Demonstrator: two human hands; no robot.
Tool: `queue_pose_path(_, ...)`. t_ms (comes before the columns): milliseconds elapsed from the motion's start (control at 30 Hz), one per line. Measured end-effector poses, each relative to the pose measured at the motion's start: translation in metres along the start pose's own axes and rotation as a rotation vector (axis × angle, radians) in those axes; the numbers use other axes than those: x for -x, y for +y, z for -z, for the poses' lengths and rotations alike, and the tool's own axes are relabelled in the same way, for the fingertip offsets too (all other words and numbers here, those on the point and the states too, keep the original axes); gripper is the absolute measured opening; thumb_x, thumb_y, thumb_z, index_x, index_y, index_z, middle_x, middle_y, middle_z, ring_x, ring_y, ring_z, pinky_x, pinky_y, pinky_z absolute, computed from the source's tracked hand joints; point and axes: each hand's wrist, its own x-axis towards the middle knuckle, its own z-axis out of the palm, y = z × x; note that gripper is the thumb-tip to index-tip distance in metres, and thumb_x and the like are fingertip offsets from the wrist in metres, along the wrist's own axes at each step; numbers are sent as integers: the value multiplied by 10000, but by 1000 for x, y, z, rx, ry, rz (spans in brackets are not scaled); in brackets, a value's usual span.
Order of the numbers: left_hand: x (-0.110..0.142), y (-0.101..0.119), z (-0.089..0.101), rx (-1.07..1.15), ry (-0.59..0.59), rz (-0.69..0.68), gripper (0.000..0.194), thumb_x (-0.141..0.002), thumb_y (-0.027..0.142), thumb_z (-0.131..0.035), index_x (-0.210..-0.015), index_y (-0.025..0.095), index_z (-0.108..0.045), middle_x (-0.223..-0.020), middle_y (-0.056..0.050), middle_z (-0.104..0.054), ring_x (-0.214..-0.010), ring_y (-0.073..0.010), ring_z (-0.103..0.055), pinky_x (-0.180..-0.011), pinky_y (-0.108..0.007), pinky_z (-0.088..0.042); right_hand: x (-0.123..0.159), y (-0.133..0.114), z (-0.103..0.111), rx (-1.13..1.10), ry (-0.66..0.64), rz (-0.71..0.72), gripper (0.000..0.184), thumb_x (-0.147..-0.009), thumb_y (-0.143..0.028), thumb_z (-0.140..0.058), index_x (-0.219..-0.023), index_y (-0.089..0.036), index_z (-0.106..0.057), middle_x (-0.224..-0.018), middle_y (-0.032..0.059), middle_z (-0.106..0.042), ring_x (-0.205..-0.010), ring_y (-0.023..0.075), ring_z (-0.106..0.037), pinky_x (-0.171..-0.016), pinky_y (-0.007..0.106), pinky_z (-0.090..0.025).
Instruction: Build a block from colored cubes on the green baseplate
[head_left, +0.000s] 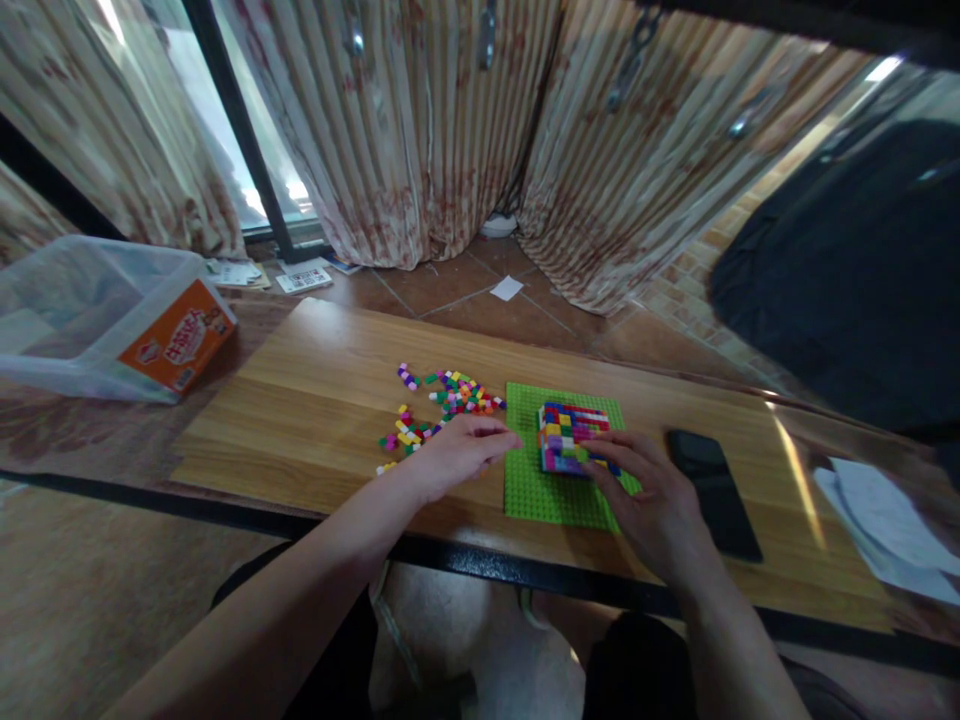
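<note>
A block of stacked multicoloured building bricks sits on a green studded baseplate. My right hand reaches over the block's right side, thumb and forefinger pinched round a small yellow-green toy brick at its top. Part of the block is hidden under those fingers. Over the baseplate's left edge is my left hand, fingers drawn together; what they hold, if anything, is too small to make out. Loose small bricks in many colours lie scattered on the wooden board just beyond and left of that hand.
A black phone lies right of the baseplate, with white papers farther right. At far left stands a clear plastic bin with an orange label. The wooden tabletop has a dark front edge; curtains hang behind it.
</note>
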Motion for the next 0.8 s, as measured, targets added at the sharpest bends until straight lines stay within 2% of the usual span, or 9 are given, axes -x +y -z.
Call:
queue_pose_path(133, -1, -6, -14, -70, -99, -24, 234, -822, 299, -575, -906, 119, -698, -511, 66, -409, -464, -59, -317, -475, -208, -210, 8, 15, 5, 47, -69, 12, 206, -874, -346, -585, -1012, -252, -706, -1075, 69, -633, -1000, 220, -617, -861, 403, -537)
queue_pose_path(333, -6, -21, -36, -183, -153, -120, 347, -830, 222, -540, -1139, 138, -676, -527, 47, -462, -490, -90, -387, -498, -215, -271, 4, 13, -3, 101, -62, 40, 212, -863, -343, -577, -1006, -264, -713, -1081, 80, -621, -1020, 244, -602, -863, 443, -531)
queue_pose_path(567, -6, -21, -45, -253, -166, -180, 413, -808, 195, -557, -1205, 117, -640, -546, 45, -468, -493, -101, -386, -511, -225, -293, 4, 10, -5, 127, -45, 53, 226, -851, -306, -581, -1032, -261, -707, -1148, 88, -606, -1076, 256, -579, -901, 459, -516)
queue_pose_path(800, -6, -24, -47, -278, -180, -203, 439, -825, 209, -543, -1250, 122, -610, -546, 42, -461, -484, -104, -384, -501, -224, -288, 3, 12, -3, 27, -2, -20, 239, -844, -360, -596, -1020, -243, -707, -1147, 88, -624, -1073, 249, -599, -914, 452, -516)
